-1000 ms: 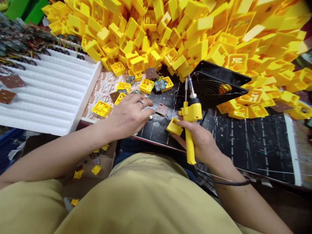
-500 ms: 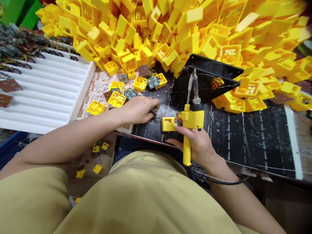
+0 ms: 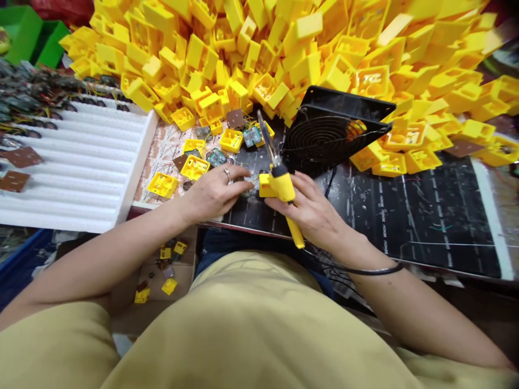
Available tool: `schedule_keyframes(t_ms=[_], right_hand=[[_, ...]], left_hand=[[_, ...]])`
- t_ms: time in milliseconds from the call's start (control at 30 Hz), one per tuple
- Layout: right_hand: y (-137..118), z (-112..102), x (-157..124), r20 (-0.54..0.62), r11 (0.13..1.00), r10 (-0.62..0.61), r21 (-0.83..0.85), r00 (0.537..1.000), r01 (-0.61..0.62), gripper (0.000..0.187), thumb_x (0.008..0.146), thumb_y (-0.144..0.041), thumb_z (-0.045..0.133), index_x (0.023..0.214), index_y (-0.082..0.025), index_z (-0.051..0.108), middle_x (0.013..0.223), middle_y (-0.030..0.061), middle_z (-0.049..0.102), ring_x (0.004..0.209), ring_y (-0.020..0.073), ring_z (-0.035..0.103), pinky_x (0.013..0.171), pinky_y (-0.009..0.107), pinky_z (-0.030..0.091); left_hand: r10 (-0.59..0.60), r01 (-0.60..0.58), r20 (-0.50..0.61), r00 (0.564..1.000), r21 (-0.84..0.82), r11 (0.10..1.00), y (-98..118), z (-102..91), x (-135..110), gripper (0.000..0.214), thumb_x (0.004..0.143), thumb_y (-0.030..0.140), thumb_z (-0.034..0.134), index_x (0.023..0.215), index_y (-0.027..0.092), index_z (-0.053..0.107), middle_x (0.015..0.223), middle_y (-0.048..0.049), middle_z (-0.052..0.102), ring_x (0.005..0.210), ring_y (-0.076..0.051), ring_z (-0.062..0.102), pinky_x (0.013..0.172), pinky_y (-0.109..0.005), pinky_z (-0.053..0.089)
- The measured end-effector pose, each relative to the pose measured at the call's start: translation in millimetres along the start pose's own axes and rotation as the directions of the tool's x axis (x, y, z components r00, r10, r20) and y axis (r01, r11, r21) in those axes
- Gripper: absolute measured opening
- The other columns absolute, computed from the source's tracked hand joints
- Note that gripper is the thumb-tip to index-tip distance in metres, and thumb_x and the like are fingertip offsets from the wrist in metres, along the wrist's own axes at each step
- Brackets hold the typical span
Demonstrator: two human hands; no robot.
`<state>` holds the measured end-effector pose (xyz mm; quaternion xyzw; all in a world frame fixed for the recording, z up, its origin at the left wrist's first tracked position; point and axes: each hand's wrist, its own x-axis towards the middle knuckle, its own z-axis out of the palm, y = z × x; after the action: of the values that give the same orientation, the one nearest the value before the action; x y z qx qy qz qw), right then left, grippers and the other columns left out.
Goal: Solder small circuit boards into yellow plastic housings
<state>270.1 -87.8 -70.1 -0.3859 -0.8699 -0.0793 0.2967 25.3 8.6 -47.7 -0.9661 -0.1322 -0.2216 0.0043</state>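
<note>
My right hand (image 3: 320, 210) is closed around a yellow soldering gun (image 3: 284, 188), whose metal tip points up and away to the left. The fingers and thumb of the same hand also reach a small yellow plastic case (image 3: 265, 186), partly hidden behind the gun. Just left of this case is my left hand (image 3: 213, 193), a ring on one finger. Its fingertips are drawn together over a small greyish piece that I cannot make out. Thin wires show between the fingertips and the case. Both hands are low over the black mat (image 3: 259, 216).
A large heap of yellow cases (image 3: 227, 48) covers the back. Before it stands a black fan (image 3: 324, 138). Several open cases with circuit parts, such as a yellow case (image 3: 162, 185), lie left of the mat. A white ridged foam tray (image 3: 81, 178) is further left.
The soldering gun has tilted and swung left, its tip now leaning left. My right hand and the small case have moved left and slightly up. My left hand has shifted left, its fingers straighter.
</note>
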Motion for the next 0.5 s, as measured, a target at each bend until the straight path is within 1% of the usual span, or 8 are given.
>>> schedule_keyframes(t_ms=[67, 133, 167, 200, 267, 367, 433, 500], right_hand=[[-2, -6, -10, 0.039, 0.997, -0.041, 0.067, 0.998, 0.039, 0.034, 0.09, -0.011, 0.057, 0.122, -0.02, 0.054, 0.115, 0.008, 0.065, 0.121, 0.0246, 0.055, 0.101, 0.043, 0.05], [-6, -12, -23, 0.025, 0.994, -0.028, 0.107, 0.999, 0.025, 0.035, 0.088, -0.014, 0.062, 0.121, -0.021, 0.053, 0.107, 0.0049, 0.068, 0.11, 0.0201, 0.062, 0.091, 0.034, 0.055], [-8, -15, -28, 0.011, 0.994, -0.016, 0.11, 1.0, 0.014, 0.034, 0.087, -0.016, 0.064, 0.119, -0.022, 0.054, 0.103, 0.0027, 0.069, 0.102, 0.0179, 0.065, 0.085, 0.03, 0.057], [-11, -18, -32, -0.007, 0.994, 0.001, 0.111, 1.0, -0.001, 0.033, 0.086, -0.016, 0.065, 0.116, -0.023, 0.055, 0.098, 0.0013, 0.07, 0.094, 0.0165, 0.067, 0.08, 0.028, 0.057], [-14, -22, -35, -0.067, 0.995, 0.054, 0.086, 0.996, -0.048, 0.033, 0.082, -0.016, 0.071, 0.11, -0.023, 0.056, 0.091, 0.0008, 0.071, 0.084, 0.0158, 0.069, 0.072, 0.026, 0.056], [-15, -24, -28, -0.118, 0.991, 0.13, 0.058, 0.984, -0.124, 0.04, 0.078, -0.019, 0.076, 0.111, -0.022, 0.053, 0.104, 0.0073, 0.071, 0.092, 0.02, 0.069, 0.073, 0.029, 0.057], [-13, -23, -23, -0.082, 0.987, 0.136, 0.093, 0.987, -0.128, 0.045, 0.079, -0.022, 0.075, 0.116, -0.022, 0.05, 0.118, 0.0122, 0.066, 0.105, 0.0241, 0.066, 0.078, 0.035, 0.058], [-9, -20, -19, -0.038, 0.985, 0.113, 0.133, 0.993, -0.107, 0.048, 0.08, -0.023, 0.074, 0.12, -0.021, 0.047, 0.119, 0.0133, 0.065, 0.11, 0.0255, 0.064, 0.082, 0.039, 0.057]], left_hand=[[0.023, -0.019, 0.096, 0.995, -0.037, 0.999, 4, 0.6, -11, 0.031, 0.083, 0.012, 0.048, 0.11, 0.013, 0.065, 0.111, -0.012, 0.067, 0.098, -0.02, 0.062, 0.086, -0.033, 0.051], [0.016, -0.004, 0.19, 0.982, -0.065, 0.998, 12, -2.0, -18, 0.036, 0.081, 0.021, 0.053, 0.116, 0.015, 0.063, 0.116, -0.0123, 0.066, 0.099, -0.024, 0.062, 0.092, -0.041, 0.048], [-0.004, 0.02, 0.206, 0.979, -0.077, 0.997, 16, -4.1, -20, 0.037, 0.081, 0.026, 0.055, 0.116, 0.016, 0.062, 0.118, -0.012, 0.066, 0.101, -0.025, 0.062, 0.095, -0.045, 0.046], [-0.039, 0.058, 0.193, 0.98, -0.092, 0.994, 20, -6.4, -21, 0.036, 0.082, 0.03, 0.056, 0.115, 0.016, 0.063, 0.119, -0.0118, 0.066, 0.102, -0.026, 0.062, 0.098, -0.046, 0.044], [-0.145, 0.161, 0.123, 0.982, -0.13, 0.978, 27, -10.3, -18, 0.03, 0.085, 0.032, 0.055, 0.107, 0.014, 0.064, 0.113, -0.011, 0.068, 0.101, -0.024, 0.062, 0.097, -0.043, 0.043], [-0.289, 0.294, 0.057, 0.956, -0.13, 0.947, 34, -11.5, -8, 0.023, 0.089, 0.03, 0.051, 0.099, 0.015, 0.065, 0.1, -0.0084, 0.07, 0.095, -0.022, 0.062, 0.087, -0.037, 0.044], [-0.297, 0.304, 0.081, 0.951, -0.091, 0.948, 38, -9.6, 0, 0.023, 0.089, 0.031, 0.051, 0.098, 0.017, 0.067, 0.097, -0.0073, 0.069, 0.092, -0.022, 0.06, 0.084, -0.037, 0.042], [-0.28, 0.289, 0.129, 0.951, -0.056, 0.956, 43, -6.5, 6, 0.023, 0.088, 0.032, 0.052, 0.098, 0.018, 0.068, 0.098, -0.0072, 0.068, 0.091, -0.023, 0.059, 0.083, -0.037, 0.041]])
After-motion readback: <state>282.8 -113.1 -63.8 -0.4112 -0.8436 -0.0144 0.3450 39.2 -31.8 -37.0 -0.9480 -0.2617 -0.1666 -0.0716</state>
